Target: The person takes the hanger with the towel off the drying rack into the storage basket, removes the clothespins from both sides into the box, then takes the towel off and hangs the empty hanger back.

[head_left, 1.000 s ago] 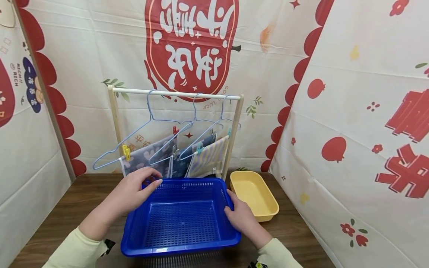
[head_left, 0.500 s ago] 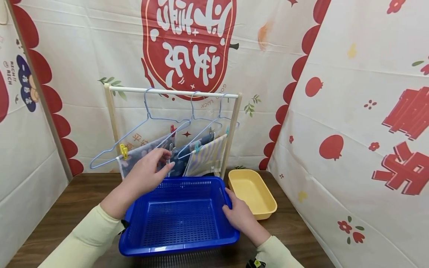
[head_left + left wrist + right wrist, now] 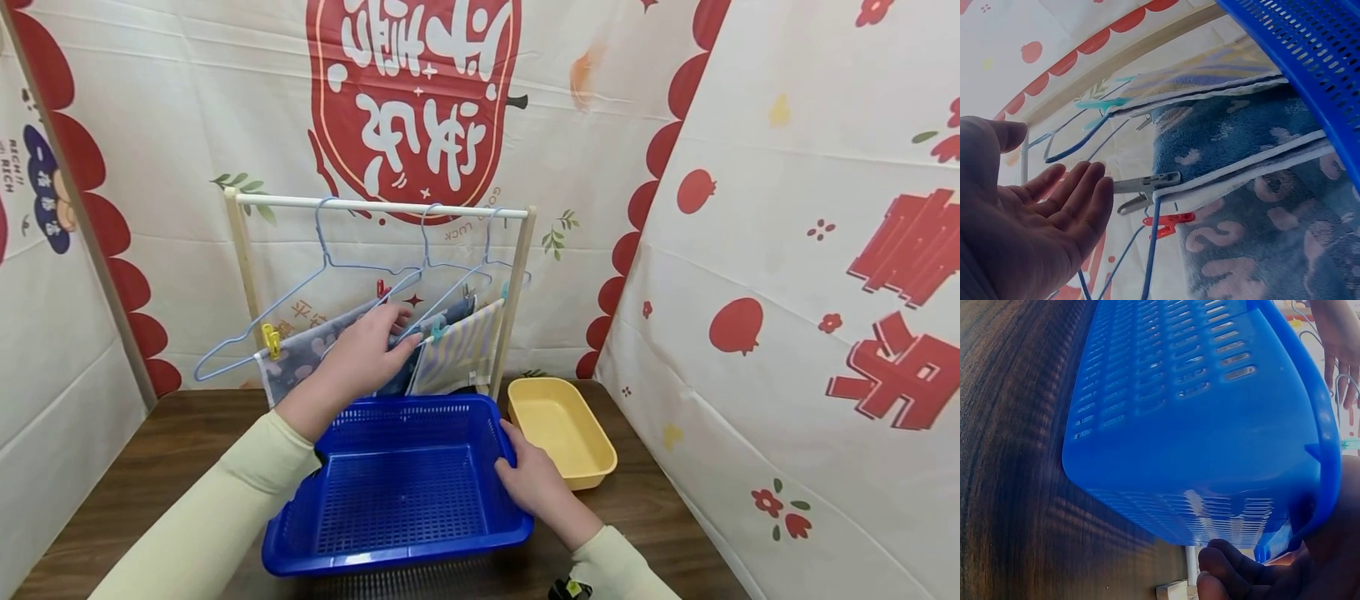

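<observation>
The left hand (image 3: 360, 354) reaches over the basket's far left side toward the hanging cloths. In the left wrist view its relaxed fingers are beside a grey clothespin (image 3: 1147, 182) that clips a dark blue cloth (image 3: 1216, 134) to a hanger, and nothing is in the palm. A grey-blue patterned cloth (image 3: 296, 354) hangs in front by yellow (image 3: 271, 340) and red (image 3: 1169, 219) clothespins. The right hand (image 3: 536, 475) grips the right rim of a blue perforated basket (image 3: 397, 554), thumb inside and fingers curled beneath the rim in the right wrist view.
A rack (image 3: 277, 201) with a white bar carries several blue wire hangers behind the basket. A striped cloth (image 3: 457, 350) hangs at its right end by teal clothespins. A yellow tub (image 3: 562, 425) stands right of the basket on the wooden table (image 3: 180, 467). Printed curtains enclose the space.
The left hand has moved from the basket's far left rim up and right to the hanging cloths, now covering the grey clothespin in the head view. The right hand keeps its grip.
</observation>
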### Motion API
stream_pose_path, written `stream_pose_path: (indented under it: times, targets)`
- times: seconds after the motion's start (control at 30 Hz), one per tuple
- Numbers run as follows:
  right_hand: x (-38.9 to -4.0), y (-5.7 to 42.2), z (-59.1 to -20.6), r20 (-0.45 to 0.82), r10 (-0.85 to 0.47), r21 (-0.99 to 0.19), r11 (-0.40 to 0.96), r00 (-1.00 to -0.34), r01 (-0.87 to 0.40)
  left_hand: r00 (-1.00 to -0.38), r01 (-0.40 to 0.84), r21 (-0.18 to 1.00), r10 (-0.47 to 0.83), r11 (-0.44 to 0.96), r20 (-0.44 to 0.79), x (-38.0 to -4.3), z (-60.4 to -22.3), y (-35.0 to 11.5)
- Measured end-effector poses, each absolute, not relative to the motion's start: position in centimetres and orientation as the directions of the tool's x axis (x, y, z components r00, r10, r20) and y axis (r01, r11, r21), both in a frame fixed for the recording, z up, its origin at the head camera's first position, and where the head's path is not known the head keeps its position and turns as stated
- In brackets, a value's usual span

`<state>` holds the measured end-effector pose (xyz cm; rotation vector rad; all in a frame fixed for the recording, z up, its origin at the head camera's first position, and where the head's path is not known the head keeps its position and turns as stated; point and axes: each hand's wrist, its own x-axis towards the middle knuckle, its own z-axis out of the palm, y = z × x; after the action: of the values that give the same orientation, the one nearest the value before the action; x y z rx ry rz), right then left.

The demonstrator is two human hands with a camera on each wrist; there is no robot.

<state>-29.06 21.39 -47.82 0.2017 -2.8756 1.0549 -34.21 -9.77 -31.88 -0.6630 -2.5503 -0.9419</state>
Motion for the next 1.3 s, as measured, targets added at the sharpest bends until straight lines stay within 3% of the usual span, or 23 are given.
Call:
stream_pose_path:
  times: [0.53,1.0,1.3]
  targets:
    - [-29.1,21.3,-47.8,0.093,-0.093,-0.636,0.761,-0.991,-0.13,-0.81,0.513,0.327,0.323,0.794,0.489,-36.8,-32.0,-6.9]
    - [-28.9,21.4,-47.7,0.103,-0.092,-0.624,0.77,-0.99,-0.136,-0.663,0.629,0.275,0.316,0.727,0.679,-37.8,-33.2,-6.7]
    - [-28.8,21.3,-47.5,0.087,-0.084,-0.637,0.761,-0.993,-0.12,-0.639,0.646,0.269,0.313,0.714,0.703,-37.6,-32.7,-6.6]
